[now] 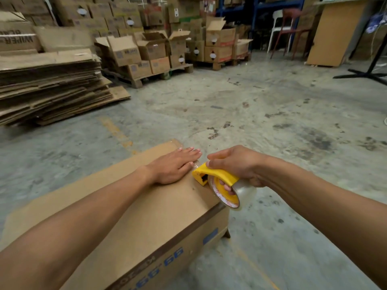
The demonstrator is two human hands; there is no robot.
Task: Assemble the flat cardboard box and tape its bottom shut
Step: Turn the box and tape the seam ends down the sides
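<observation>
A brown cardboard box [134, 210] with blue lettering on its side stands on the concrete floor, its closed flaps facing up. My left hand [174, 166] lies flat on the top near the far right edge, fingers straight, pressing the flap down. My right hand [236, 164] grips a yellow tape dispenser [213, 174] holding a roll of clear tape [236, 195], its front end touching the box's right edge beside my left fingertips.
A tall stack of flattened cardboard [48, 86] lies at the left. Pallets of open and closed boxes [155, 51] line the back. A chair [282, 28], a wooden panel [333, 32] and a black stand base [364, 74] sit at the far right.
</observation>
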